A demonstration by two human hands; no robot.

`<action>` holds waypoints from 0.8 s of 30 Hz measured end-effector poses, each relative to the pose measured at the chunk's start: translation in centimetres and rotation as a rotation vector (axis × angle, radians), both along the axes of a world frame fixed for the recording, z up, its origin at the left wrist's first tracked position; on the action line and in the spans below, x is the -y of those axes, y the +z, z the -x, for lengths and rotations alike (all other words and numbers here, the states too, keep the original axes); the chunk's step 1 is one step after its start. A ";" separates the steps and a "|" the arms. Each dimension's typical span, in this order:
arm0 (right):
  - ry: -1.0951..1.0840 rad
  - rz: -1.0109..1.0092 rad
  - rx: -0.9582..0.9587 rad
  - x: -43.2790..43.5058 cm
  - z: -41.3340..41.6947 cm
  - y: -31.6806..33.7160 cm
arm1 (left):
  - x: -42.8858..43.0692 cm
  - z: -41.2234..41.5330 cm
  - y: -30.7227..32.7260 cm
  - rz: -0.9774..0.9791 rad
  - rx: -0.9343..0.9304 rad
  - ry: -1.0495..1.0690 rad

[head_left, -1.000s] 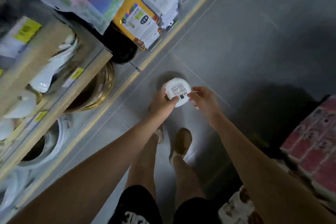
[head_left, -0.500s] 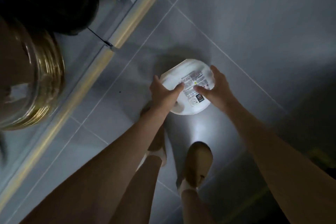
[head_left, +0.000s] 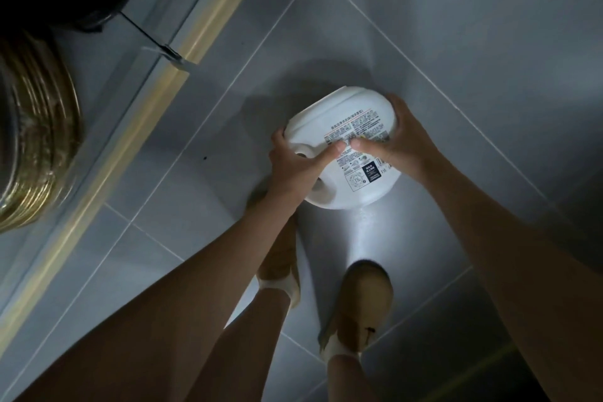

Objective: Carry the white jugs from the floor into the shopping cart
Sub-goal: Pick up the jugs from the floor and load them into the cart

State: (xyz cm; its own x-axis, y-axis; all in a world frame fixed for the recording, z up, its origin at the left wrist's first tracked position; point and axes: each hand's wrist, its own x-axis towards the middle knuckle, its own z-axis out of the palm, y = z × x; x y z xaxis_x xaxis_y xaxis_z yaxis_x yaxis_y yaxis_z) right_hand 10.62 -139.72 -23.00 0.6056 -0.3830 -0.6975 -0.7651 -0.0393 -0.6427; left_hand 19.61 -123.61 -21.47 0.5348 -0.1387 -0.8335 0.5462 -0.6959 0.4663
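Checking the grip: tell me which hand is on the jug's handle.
The left hand, curled round the handle of the white jug; the right hand only clasps its labelled body.

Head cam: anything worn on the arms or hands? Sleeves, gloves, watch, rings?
Nothing visible. Left hand and right hand: no gloves, rings or watch discernible in the dim light. Left forearm and right forearm: no sleeves in frame.

The jug (head_left: 342,117) lies between left hand (head_left: 293,170) and right hand (head_left: 403,143), shelf (head_left: 107,81) leftward.
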 end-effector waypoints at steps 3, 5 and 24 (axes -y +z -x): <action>-0.040 -0.012 0.011 -0.1 0.3 1.7 | 0.0 -0.3 1.5 0.018 -0.002 -0.002; -0.060 -0.012 0.018 -0.4 0.5 3.9 | -0.1 -0.4 3.5 0.054 0.016 0.006; 0.015 -0.083 0.222 -4.1 3.2 46.2 | -6.4 1.5 45.5 0.222 0.268 -0.137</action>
